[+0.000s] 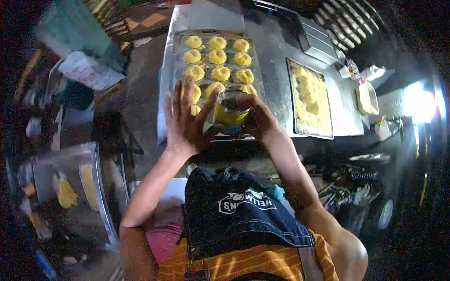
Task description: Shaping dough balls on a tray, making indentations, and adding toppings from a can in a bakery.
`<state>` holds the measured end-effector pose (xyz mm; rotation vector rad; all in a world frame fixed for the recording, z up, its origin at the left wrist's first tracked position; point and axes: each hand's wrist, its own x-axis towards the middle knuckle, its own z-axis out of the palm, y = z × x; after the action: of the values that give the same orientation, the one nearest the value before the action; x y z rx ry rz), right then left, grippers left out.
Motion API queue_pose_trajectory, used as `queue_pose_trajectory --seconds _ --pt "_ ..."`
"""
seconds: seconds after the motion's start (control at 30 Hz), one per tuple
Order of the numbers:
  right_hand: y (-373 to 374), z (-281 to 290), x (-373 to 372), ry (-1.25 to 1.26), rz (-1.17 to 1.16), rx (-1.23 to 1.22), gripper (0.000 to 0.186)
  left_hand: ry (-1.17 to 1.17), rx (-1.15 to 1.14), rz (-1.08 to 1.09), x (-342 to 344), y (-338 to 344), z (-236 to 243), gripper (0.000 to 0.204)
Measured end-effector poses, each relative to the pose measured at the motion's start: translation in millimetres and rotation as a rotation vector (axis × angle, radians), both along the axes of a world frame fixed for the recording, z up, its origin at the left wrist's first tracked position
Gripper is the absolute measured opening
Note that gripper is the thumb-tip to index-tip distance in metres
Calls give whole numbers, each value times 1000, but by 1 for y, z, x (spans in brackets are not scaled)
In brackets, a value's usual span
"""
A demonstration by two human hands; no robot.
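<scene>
My right hand point(262, 117) is wrapped round a small can with a yellow label point(229, 114), held above the near end of a baking tray point(257, 70). The can's round end faces up. My left hand point(187, 122) is open beside it, fingers spread and pointing away from me. Its thumb side is close to the can; whether it touches, I cannot tell. Several yellow dough mounds point(220, 73) sit in rows on the tray, many with a hollow pressed in the top. My hands and the can hide part of the nearest mounds.
Right of the baking tray, a second dark tray point(329, 122) holds a spread of yellow dough point(309, 93). A grey metal box point(318, 40) and a pale plastic tub point(367, 98) stand farther right. At lower left is a metal-framed rack point(101, 187). Clutter lies below the table at right.
</scene>
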<state>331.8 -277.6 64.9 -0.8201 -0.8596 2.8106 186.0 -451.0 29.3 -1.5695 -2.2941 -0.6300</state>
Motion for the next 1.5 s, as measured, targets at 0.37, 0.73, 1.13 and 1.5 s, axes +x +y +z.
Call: queue_pose_trajectory --seconds 0.37,0.73,1.13,1.5 --pt "136 -59 89 -197 -262 565 48 -729 265 -53 48 -2 -54 66" --pt "247 -177 112 -428 -240 763 58 -640 417 661 52 -63 -88 37" --pt "192 -90 108 -492 -199 1617 47 -1303 758 696 36 -47 -80 22" --pt "214 -205 67 -561 -76 1409 58 -1737 368 138 7 -68 -65 25"
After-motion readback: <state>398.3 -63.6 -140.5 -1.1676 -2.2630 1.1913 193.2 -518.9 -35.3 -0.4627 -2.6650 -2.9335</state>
